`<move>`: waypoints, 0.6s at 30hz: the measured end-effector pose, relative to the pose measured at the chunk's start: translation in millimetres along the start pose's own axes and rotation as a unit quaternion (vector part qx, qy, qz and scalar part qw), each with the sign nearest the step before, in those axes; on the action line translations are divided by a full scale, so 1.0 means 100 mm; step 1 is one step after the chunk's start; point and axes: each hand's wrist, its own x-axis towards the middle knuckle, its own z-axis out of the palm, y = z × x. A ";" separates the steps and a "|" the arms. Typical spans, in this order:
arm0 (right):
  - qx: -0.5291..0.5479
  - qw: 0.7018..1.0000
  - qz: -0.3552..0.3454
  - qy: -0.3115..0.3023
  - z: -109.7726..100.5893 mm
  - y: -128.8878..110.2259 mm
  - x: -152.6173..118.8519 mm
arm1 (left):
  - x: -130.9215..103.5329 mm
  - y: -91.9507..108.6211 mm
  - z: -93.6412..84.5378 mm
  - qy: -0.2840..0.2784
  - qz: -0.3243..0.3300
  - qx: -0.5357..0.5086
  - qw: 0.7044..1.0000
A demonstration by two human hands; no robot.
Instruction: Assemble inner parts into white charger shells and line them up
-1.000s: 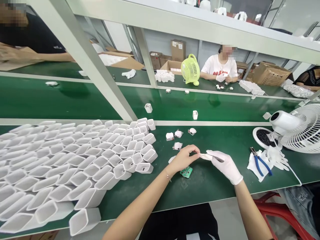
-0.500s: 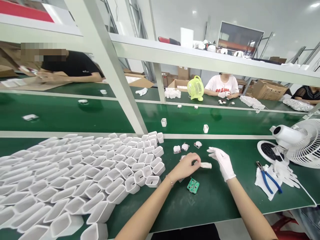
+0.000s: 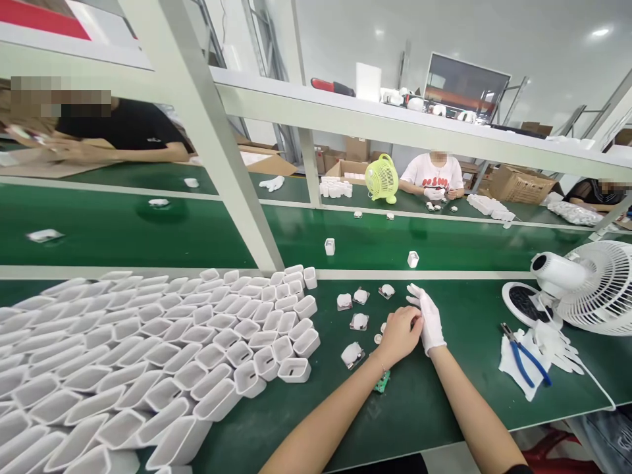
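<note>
Fingers of left hand [image 3: 401, 332] curled against gloved right hand's [image 3: 428, 321] extended fingers; grip hidden

bare left hand [image 3: 401, 334] curled, fingertips meeting gloved right hand [image 3: 427, 319], right fingers extended, both forearms reaching forward, converging

One white fan [image 3: 595, 288], one lime fan [image 3: 382, 178], one pair of pliers [image 3: 526, 357], one circuit board [image 3: 382, 382], two white cups [image 3: 330, 247] on the belt [image 3: 222, 227], five white-topped pieces [image 3: 359, 321] on the worktop [image 3: 419, 415], three people [image 3: 434, 172] opposite.
</note>
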 end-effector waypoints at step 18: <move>-0.322 0.912 -0.216 0.137 -0.04 -0.33 -0.18 | -0.16 0.07 0.00 0.050 0.054 -0.040 0.997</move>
